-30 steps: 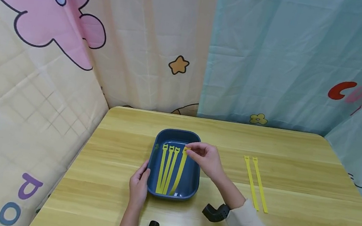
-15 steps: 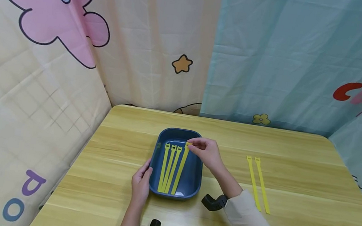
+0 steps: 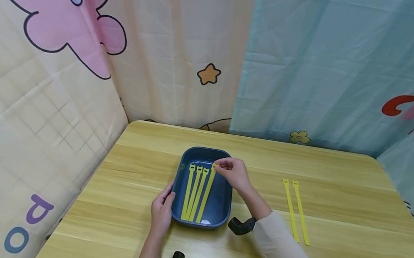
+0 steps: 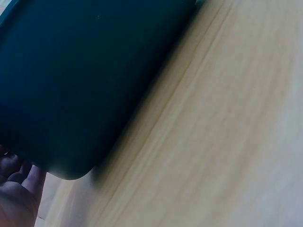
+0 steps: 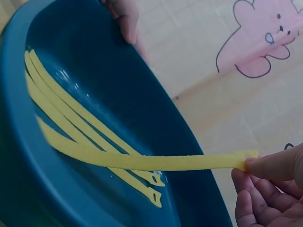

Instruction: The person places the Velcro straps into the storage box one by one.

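Note:
A dark blue tray [image 3: 221, 200] sits on the table, and my left hand [image 3: 162, 209] grips its left side, thumb near the rim. Between thumb and index finger, my right hand [image 3: 238, 174] pinches the slotted head of a yellow hook-and-loop cable tie [image 5: 175, 162]. This tie's head is raised over the tray, while its tail sags to the near end. Left of it, three more yellow cable ties [image 3: 188, 193] lie side by side on the tray floor, slotted heads at the far end. The left wrist view shows mostly the tray's outer wall [image 4: 80, 85].
Two further yellow cable ties [image 3: 291, 210] lie side by side on the wooden table [image 3: 359, 214], right of the tray. Printed curtains [image 3: 214, 23] stand behind the table and at both sides. Each wrist wears a black camera mount [image 3: 242, 226].
My right hand has moved slightly away from me with the cable tie's head, and the tie hangs straighter. The left hand keeps its grip on the tray. The head view has shifted a little.

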Demonstrator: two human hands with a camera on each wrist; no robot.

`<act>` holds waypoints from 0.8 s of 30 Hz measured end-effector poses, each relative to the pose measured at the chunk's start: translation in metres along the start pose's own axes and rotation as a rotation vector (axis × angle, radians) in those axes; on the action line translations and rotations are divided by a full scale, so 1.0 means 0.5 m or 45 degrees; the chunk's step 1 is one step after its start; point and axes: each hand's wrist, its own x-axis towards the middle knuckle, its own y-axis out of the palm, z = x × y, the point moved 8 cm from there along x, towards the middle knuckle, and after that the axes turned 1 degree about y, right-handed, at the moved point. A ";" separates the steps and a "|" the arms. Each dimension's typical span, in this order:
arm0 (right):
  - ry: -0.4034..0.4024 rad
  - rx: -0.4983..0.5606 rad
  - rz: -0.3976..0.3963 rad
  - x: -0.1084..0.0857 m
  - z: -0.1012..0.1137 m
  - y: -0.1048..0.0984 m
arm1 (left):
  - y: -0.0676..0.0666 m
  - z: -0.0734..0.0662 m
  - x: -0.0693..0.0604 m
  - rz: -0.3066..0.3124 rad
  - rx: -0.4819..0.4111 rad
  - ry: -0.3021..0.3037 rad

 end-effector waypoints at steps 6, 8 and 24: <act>0.024 -0.047 0.001 0.012 -0.008 0.007 | -0.001 -0.002 -0.001 -0.006 0.002 -0.004; 0.024 -0.065 -0.002 0.016 -0.010 0.009 | -0.001 -0.002 -0.001 -0.008 0.001 -0.002; -0.008 -0.241 0.004 0.050 -0.015 0.029 | 0.000 -0.003 0.000 0.006 -0.001 0.000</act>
